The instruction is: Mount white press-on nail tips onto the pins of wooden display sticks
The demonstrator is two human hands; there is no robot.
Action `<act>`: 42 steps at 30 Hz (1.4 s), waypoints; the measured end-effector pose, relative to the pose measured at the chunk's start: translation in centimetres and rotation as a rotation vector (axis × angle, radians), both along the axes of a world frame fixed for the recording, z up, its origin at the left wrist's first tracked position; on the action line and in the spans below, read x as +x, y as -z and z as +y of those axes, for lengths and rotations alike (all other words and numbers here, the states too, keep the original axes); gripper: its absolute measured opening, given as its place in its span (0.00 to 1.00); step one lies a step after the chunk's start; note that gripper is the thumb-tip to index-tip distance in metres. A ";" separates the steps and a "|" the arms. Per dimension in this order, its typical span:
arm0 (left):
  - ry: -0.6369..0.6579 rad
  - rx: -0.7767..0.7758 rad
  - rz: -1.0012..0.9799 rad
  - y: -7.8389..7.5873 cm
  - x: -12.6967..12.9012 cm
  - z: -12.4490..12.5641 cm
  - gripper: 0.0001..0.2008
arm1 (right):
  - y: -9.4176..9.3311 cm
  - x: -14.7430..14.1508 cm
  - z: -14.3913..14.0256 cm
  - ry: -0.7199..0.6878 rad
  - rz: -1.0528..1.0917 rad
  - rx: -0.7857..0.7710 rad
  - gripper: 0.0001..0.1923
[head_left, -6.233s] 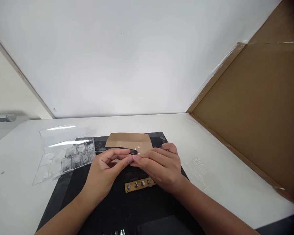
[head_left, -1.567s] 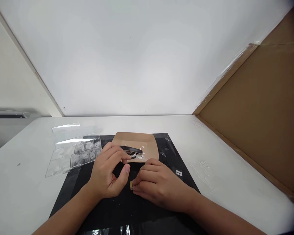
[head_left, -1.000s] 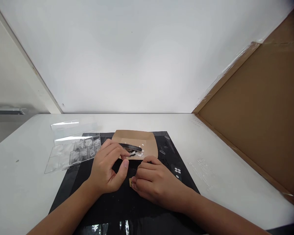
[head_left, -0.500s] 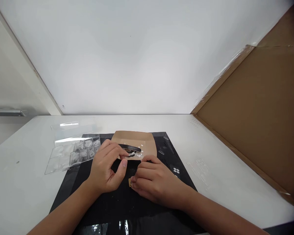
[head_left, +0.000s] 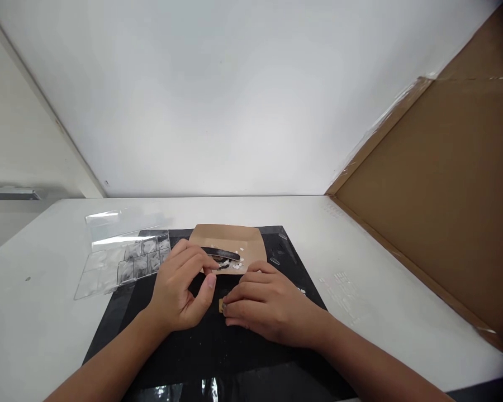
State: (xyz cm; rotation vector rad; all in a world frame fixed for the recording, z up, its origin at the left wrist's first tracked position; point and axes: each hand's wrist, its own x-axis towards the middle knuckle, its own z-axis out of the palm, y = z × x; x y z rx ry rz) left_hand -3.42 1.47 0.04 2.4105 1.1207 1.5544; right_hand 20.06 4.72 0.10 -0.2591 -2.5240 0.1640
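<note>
Compared with six seconds earlier, the wooden strip [head_left: 221, 305] was no longer seen in full: only its left end showed under the right hand [head_left: 263, 306], which had been lowered flat onto it with the fingers pressed down on the black mat [head_left: 121, 326]. The left hand [head_left: 180, 290] had been drawn back a little and was held just beside the right, loosely curled, thumb and forefinger close together; whether anything was pinched between them could not be told. Over the last half second almost nothing had been moved. Beyond the hands, a brown paper tray [head_left: 254, 245] was seen on the mat, with a dark nail file [head_left: 222, 254] and small white chips laid in it. A clear plastic box [head_left: 117, 259] with compartments was lying at the mat's left edge. The mat was spread on a white table [head_left: 360, 268], which was backed by a white wall [head_left: 218, 100], and a large cardboard sheet [head_left: 440, 195] was stood along the right side
</note>
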 end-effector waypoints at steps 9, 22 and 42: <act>0.002 0.014 0.018 0.0 0.0 0.1 0.06 | -0.4 0.8 0.9 0.074 0.086 -0.109 0.08; 0.032 0.007 0.308 0.9 -0.5 0.7 0.12 | -0.8 3.1 3.6 0.152 0.123 -0.161 0.07; -0.174 -0.074 0.297 1.0 -0.3 0.6 0.27 | -1.4 2.5 0.9 0.147 -0.362 -0.275 0.25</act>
